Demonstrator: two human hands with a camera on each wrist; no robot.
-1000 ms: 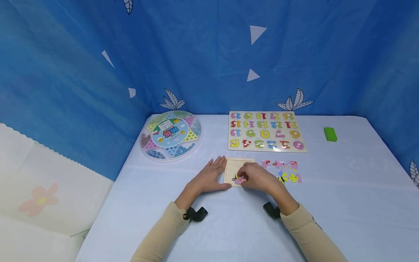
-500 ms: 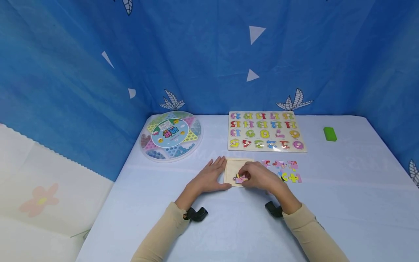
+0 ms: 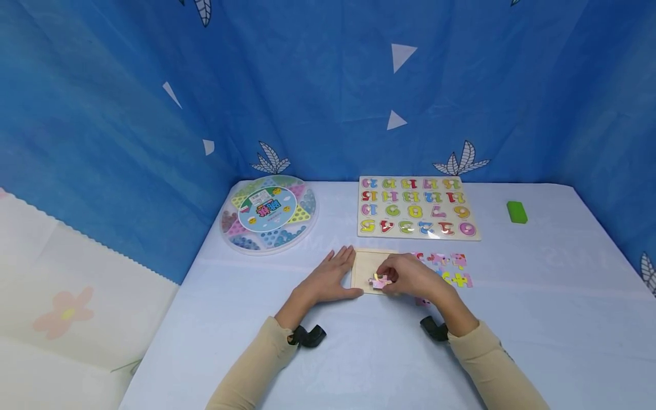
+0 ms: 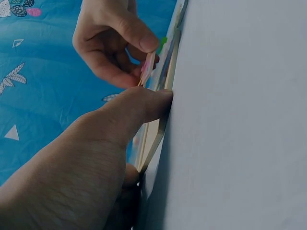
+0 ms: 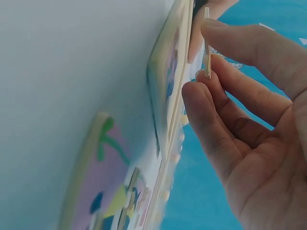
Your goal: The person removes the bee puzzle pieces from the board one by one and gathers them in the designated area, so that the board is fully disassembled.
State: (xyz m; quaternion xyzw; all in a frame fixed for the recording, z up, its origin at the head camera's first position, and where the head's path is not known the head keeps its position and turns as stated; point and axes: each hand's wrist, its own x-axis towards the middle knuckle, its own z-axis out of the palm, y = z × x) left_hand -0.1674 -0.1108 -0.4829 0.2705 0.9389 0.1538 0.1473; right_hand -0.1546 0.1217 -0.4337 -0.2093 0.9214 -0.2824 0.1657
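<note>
My right hand (image 3: 410,278) pinches a pink and yellow jigsaw piece (image 3: 380,282) between thumb and fingertips, over the front part of a small square wooden puzzle tray (image 3: 365,262). In the right wrist view the same piece (image 5: 207,57) appears edge-on, raised off the tray. My left hand (image 3: 330,279) lies along the tray's left side with straight fingers, its thumb at the front corner. The left wrist view shows that thumb (image 4: 156,103) against the tray's edge (image 4: 152,139). My right hand hides the tray's right part in the head view.
Several loose jigsaw pieces (image 3: 438,259) lie right of the tray, some partly behind my right wrist. A wooden number board (image 3: 417,219) lies behind them. A round marble game box (image 3: 269,213) is at back left, a green block (image 3: 517,212) at back right.
My right hand has shifted slightly right with the jigsaw piece, and the piece has turned so more of its face shows. My left hand keeps its place on the tray.
</note>
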